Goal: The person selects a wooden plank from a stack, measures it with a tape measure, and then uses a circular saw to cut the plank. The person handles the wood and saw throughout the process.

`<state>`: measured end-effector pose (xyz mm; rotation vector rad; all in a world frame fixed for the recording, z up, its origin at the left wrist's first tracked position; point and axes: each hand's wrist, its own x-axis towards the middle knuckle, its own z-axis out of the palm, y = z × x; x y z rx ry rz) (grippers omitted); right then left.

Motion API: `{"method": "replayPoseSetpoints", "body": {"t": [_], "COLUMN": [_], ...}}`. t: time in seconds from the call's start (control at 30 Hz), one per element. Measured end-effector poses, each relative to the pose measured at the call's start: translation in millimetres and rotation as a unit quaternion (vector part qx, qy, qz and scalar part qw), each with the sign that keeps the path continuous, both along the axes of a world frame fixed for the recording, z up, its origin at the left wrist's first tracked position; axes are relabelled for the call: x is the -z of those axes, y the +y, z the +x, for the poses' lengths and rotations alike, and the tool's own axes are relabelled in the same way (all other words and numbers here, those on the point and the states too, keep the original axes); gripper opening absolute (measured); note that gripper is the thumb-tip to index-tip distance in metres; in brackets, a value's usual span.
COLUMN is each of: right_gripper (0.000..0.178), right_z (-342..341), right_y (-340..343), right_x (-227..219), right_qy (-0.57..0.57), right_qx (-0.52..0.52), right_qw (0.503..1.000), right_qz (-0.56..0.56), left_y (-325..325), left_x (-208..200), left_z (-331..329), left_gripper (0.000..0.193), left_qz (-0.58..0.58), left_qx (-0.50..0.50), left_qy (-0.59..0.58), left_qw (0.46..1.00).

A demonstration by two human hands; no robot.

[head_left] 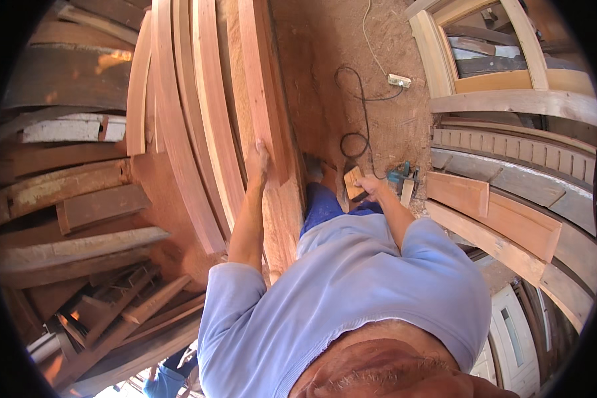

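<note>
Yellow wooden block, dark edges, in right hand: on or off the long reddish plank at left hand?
Off. The wooden block sits in the right hand, right of the reddish plank, with a visible gap between them.

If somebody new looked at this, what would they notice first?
Probably the long reddish planks left of centre, with the person's left hand on one. Next, the big pale-blue shirt at the bottom, and the wooden block in the right hand above it.

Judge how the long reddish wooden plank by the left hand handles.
Long reddish wooden plank: probably stiff, as it looks thick. Its length suggests it could feel heavy lifted by one end. Flat faces make it likelier to slide than roll.
</note>
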<state>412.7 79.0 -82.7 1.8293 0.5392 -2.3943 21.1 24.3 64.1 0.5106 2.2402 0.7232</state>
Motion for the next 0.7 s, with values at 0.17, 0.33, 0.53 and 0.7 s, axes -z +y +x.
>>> {"method": "replayPoseSetpoints", "body": {"t": [0.17, 0.33, 0.53, 0.7], "right_gripper": [0.034, 0.038, 0.014, 0.016], "right_z": [-4.3, -21.2, -31.0, -91.9], "right_y": [33.8, 199.5, 457.0, 434.1], "right_x": [15.7, -6.9, -114.7, -140.5], "right_qy": [-0.061, 0.065, 0.089, 0.164], "right_qx": [0.046, 0.167, 0.254, 0.120], "right_qw": [0.997, 0.982, 0.923, 0.911], "right_qz": [0.005, 0.051, 0.274, 0.359], "left_y": [-7.0, -4.0, 0.9, -6.5], "left_x": [15.5, 25.7, 20.9, 40.1], "left_z": [-4.5, 0.1, 0.7, -5.6], "left_gripper": [0.068, 0.062, 0.062, 0.067], "left_qz": [0.021, 0.050, -0.031, -0.005], "left_qx": [-0.002, 0.003, 0.020, 0.030], "left_qy": [0.036, 0.076, 0.039, 0.052], "left_qw": [0.999, 0.996, 0.999, 0.998]}}
